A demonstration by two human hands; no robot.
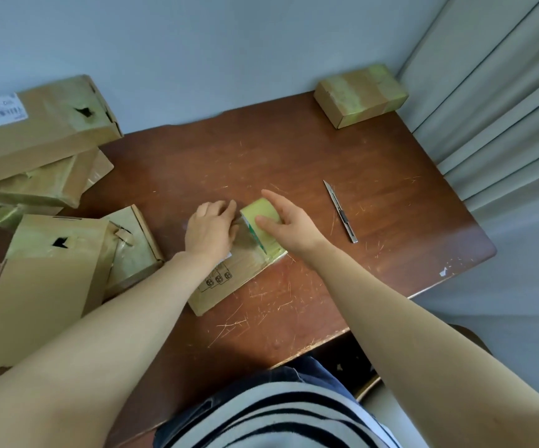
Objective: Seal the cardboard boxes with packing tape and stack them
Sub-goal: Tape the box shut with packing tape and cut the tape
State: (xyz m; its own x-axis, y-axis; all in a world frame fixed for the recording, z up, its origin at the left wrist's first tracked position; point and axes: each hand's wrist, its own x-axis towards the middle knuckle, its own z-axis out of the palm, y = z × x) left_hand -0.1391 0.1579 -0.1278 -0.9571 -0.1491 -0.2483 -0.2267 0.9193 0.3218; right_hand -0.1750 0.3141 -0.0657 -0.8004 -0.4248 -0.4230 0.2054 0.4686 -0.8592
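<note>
On the scratched brown wooden counter (374,279), right under both hands, lies the small flat brown cardboard box (226,286) being sealed. The left grip (211,227) is spread palm-down on the box's far end, fingers barely bent, pressing and holding nothing. Just to its right, the right grip (289,221) spans the yellowish roll of packing tape (261,210) standing on the lid, thumb on the near face and forefinger stretched past the far side, a loose hold rather than a clamp. From where I stand, that looseness is the worry: if the roll twists as it is drawn along, the strip could land crooked or crease, and I cannot tell how well the tape has stuck under the left palm. If that palm lifts too soon, the light box may skate across the counter. The slim metal utility knife (342,215) lies just right of the right grip, blade out, so a careless reach could meet the edge. A taped cardboard box (358,95) waits beyond it in the far corner, and a heap of battered cardboard boxes (51,130) crowds the left grip's side.
</note>
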